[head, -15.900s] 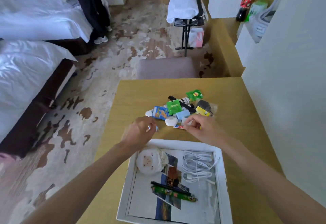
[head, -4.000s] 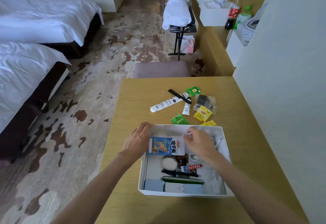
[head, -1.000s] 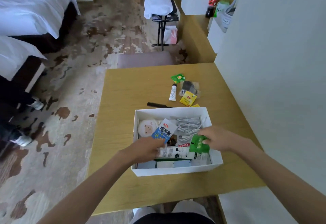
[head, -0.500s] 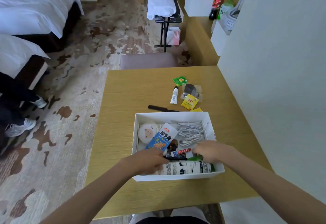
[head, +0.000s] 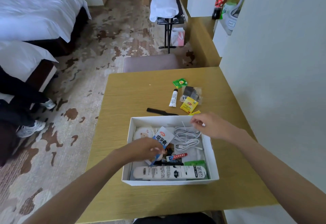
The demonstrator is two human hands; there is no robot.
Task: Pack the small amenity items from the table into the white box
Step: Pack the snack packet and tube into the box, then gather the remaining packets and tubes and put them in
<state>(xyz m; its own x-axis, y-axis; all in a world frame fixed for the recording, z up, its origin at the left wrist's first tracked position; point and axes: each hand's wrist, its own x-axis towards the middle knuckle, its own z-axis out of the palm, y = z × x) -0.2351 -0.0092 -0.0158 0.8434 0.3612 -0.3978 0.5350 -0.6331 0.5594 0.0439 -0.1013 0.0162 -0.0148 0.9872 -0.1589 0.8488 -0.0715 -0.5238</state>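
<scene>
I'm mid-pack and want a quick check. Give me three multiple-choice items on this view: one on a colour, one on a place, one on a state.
1. What colour is the sachet lying on the table farthest from the box?
A. Red
B. Green
C. Blue

2. Where is the white cable?
A. In the box, in its far right part
B. On the table
C. Hanging off the table's edge

3. What is the left hand doing?
A. Lying flat on the table
B. Gripping the box's near wall
C. Holding the blue packet inside the box

Answers:
1 B: the farthest sachet is plainly green.
2 A: the cable lies coiled within the box walls.
3 C: the fingers pinch the packet's lower end, and the packet stands tilted in the box.
</scene>
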